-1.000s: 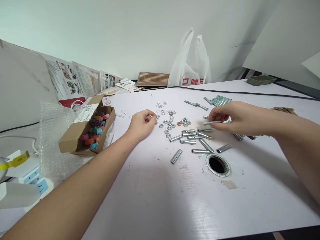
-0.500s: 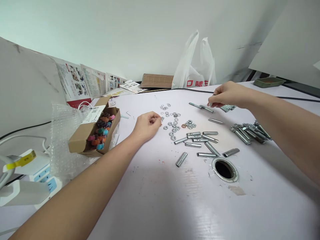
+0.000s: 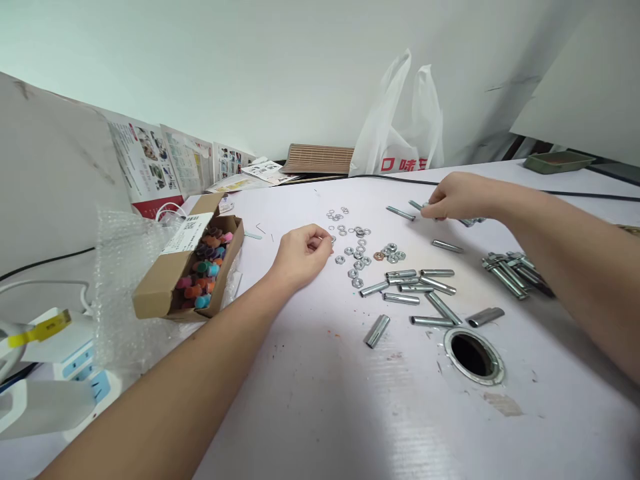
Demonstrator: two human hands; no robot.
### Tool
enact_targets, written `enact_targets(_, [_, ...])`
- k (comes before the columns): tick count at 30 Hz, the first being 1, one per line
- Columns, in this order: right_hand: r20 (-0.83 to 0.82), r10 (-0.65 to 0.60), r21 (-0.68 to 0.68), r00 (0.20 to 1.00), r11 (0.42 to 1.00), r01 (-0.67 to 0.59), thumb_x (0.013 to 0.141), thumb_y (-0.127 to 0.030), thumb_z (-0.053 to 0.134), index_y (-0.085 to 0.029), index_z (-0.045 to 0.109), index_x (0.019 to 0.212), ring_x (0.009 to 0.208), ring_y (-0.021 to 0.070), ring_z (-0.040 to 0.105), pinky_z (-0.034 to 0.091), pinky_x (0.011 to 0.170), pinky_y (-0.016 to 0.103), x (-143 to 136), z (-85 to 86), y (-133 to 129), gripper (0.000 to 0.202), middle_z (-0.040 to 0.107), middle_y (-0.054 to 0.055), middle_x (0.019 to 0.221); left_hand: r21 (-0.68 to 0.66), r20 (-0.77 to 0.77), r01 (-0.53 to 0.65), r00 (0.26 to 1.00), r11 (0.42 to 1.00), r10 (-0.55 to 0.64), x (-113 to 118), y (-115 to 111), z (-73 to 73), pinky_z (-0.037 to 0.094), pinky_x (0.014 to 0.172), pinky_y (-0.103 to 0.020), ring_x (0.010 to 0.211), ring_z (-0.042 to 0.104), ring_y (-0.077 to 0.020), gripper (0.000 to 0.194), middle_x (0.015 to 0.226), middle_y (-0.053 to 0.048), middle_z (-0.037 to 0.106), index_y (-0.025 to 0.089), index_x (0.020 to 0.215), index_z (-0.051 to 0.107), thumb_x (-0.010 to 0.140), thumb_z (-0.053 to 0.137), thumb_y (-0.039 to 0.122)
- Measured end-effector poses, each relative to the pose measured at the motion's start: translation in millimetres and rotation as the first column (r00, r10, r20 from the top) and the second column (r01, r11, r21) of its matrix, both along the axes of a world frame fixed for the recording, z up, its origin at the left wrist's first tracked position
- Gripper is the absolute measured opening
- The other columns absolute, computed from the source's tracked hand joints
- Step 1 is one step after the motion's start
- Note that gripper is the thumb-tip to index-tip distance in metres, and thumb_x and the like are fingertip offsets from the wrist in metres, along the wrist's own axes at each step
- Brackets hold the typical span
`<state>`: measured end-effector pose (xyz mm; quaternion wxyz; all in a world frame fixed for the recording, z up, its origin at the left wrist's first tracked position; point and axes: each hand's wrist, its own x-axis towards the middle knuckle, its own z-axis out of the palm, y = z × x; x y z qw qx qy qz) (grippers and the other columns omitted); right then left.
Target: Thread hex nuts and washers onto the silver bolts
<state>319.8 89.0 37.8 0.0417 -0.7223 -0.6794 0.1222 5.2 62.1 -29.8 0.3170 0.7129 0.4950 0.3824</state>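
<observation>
My left hand [image 3: 304, 255] rests on the table with thumb and fingers pinched beside the loose washers [image 3: 338, 215]. A small metal ring shows at its fingertips; whether it is held I cannot tell. My right hand [image 3: 457, 197] is closed around one end of a threaded bolt [image 3: 415, 205]. A similar bolt [image 3: 400, 213] lies to its left, and more metal pieces are partly hidden beneath the palm. Between the hands are hex nuts [image 3: 353, 273], one of them copper-coloured. Several metal sleeves [image 3: 401, 299] lie nearer to me. Assembled expansion bolts [image 3: 505, 277] form a pile under my right forearm.
A cardboard box [image 3: 173, 283] of colourful pieces stands left on bubble wrap [image 3: 117, 293]. A metal-rimmed hole [image 3: 495, 373] opens in the tabletop. Behind are a white plastic bag [image 3: 385, 133], a black cable [image 3: 390, 178] and a green tray [image 3: 557, 162]. Power strips [image 3: 83, 363] lie far left.
My right hand has come down slightly and closed on a bolt, which has shifted away from its neighbour. My left hand keeps its pinch by the washers. The view has shifted a little.
</observation>
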Motion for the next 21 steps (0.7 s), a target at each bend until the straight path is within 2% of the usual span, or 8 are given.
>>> enact_targets(2, [-0.092,0.008,0.008,0.996,1.000,-0.007,0.082,-0.041,0.060,-0.016,0.069,0.081,0.058,0.0138,0.044,0.032,0.053,0.032,-25.5,10.6,-12.9,0.027,0.062,0.010,0.077,-0.006,0.013,0.052,0.999,0.999,-0.052,0.3,-2.3,1.3,0.046,0.062,-0.025,0.066,0.065,-0.0153,0.018,0.071,-0.003,0.072,0.018,0.088,0.069,0.081,0.059,0.032])
enact_targets(4, [-0.263,0.160,0.017,0.951,0.987,-0.161,0.082,-0.047,0.063,-0.020,0.067,0.078,0.055,0.0121,0.040,0.028,0.048,0.029,-60.6,16.4,-26.3,0.028,0.061,0.007,0.077,-0.002,0.045,0.131,0.990,0.991,-0.131,0.9,-5.5,4.3,0.045,0.061,-0.025,0.065,0.063,-0.0145,0.025,0.068,-0.003,0.069,0.018,0.093,0.069,0.085,0.058,0.039])
enact_targets(6, [-0.442,0.352,0.043,0.825,0.927,-0.373,0.082,-0.047,0.065,-0.019,0.065,0.072,0.055,0.0119,0.040,0.028,0.048,0.029,-97.2,15.6,-36.2,0.029,0.056,0.005,0.070,0.042,0.095,0.181,0.978,0.983,-0.184,1.0,-8.3,7.9,0.043,0.061,-0.024,0.063,0.059,-0.0128,0.032,0.066,-0.002,0.066,0.017,0.086,0.068,0.089,0.054,0.046])
enact_targets(9, [-0.605,0.388,0.045,0.695,0.889,-0.457,0.081,-0.046,0.068,-0.018,0.063,0.064,0.053,0.0118,0.039,0.027,0.048,0.030,-134.6,7.0,-40.6,0.033,0.053,0.005,0.063,0.137,0.144,0.128,0.978,0.982,-0.148,-1.1,-9.5,11.9,0.042,0.062,-0.025,0.061,0.053,-0.0112,0.045,0.062,-0.001,0.060,0.016,0.063,0.060,0.091,0.050,0.051])
enact_targets(11, [-0.666,0.357,0.044,0.655,0.896,-0.443,0.080,-0.045,0.071,-0.018,0.063,0.062,0.057,0.0135,0.044,0.031,0.052,0.031,-141.1,1.7,-38.4,0.033,0.056,0.006,0.064,0.175,0.167,0.043,0.983,0.984,-0.073,-3.8,-8.2,12.9,0.041,0.063,-0.025,0.062,0.052,-0.0116,0.046,0.060,0.000,0.057,0.017,0.058,0.058,0.088,0.054,0.052])
enact_targets(14, [-0.695,0.311,0.045,0.648,0.919,-0.393,0.075,-0.046,0.078,-0.018,0.068,0.068,0.068,0.0174,0.053,0.038,0.060,0.033,-129.3,-0.5,-34.5,0.030,0.063,0.008,0.073,0.199,0.203,-0.045,0.979,0.979,0.004,-6.2,-5.3,12.5,0.041,0.062,-0.024,0.063,0.052,-0.0116,0.041,0.061,0.000,0.058,0.017,0.062,0.061,0.085,0.060,0.051])
enact_targets(17, [-0.760,0.302,0.105,0.575,0.931,-0.350,0.076,-0.049,0.077,-0.020,0.072,0.078,0.074,0.0175,0.052,0.041,0.065,0.032,-111.5,2.2,-33.8,0.029,0.063,0.008,0.082,0.181,0.189,0.019,0.981,0.983,-0.054,-3.7,-5.1,9.8,0.038,0.058,-0.024,0.058,0.048,-0.0100,0.037,0.058,0.001,0.056,0.016,0.061,0.061,0.083,0.063,0.046])
enact_targets(21, [-0.904,0.231,0.105,0.359,0.935,-0.339,0.084,-0.042,0.072,-0.019,0.071,0.089,0.072,0.0137,0.046,0.042,0.067,0.029,-107.7,-0.9,-35.9,0.023,0.058,0.005,0.081,0.135,0.109,0.123,0.984,0.983,-0.138,1.2,-10.8,5.0,0.032,0.052,-0.024,0.053,0.039,-0.0081,0.033,0.053,0.003,0.046,0.016,0.056,0.054,0.077,0.067,0.039])
